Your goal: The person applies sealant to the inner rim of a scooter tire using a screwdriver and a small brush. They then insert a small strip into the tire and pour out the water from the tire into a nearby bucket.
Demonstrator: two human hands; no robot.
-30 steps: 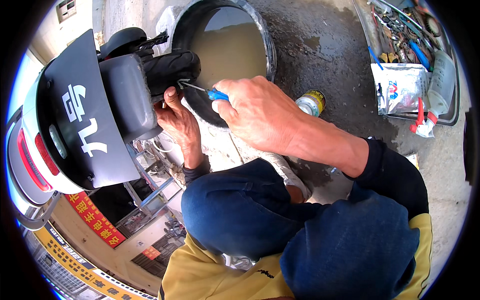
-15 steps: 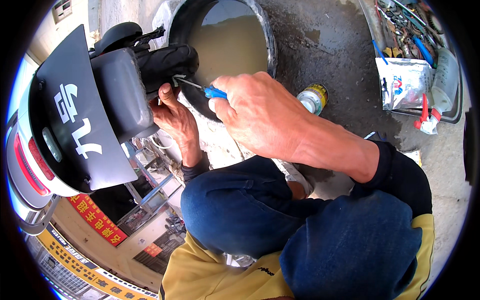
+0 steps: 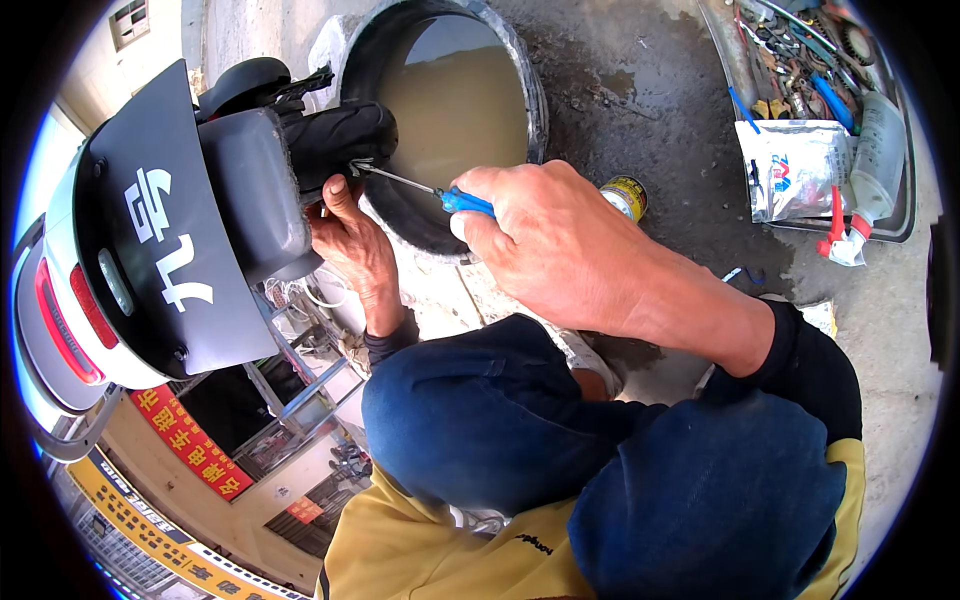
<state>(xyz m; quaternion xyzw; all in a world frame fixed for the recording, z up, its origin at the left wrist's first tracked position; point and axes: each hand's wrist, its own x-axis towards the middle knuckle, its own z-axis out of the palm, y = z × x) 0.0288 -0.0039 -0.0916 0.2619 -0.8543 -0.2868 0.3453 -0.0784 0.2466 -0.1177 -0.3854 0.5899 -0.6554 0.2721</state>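
Note:
A black tire (image 3: 345, 135) of a tipped scooter stands out over a tub of murky water. My right hand (image 3: 535, 235) is closed around the blue handle of a tire plug tool (image 3: 468, 202). Its thin metal shaft points left to the tire, and a small pale piece shows at the tip against the tread. Just below that spot, my left hand (image 3: 355, 250) grips the tire with its thumb up; the other fingers are partly hidden behind the wheel and the grey mudguard (image 3: 255, 190).
The black tub (image 3: 540, 110) stands beyond my hands. A yellow can (image 3: 627, 195) sits on the wet ground to its right. At the far right, a tray (image 3: 905, 225) holds tools, a silver packet (image 3: 795, 170) and a clear bottle (image 3: 880, 160). The scooter's dark rear panel (image 3: 190, 240) fills the left.
My right hand has moved right and slightly down with the tool, and more of its shaft shows. My left hand stays at the tire. The view has shifted a little.

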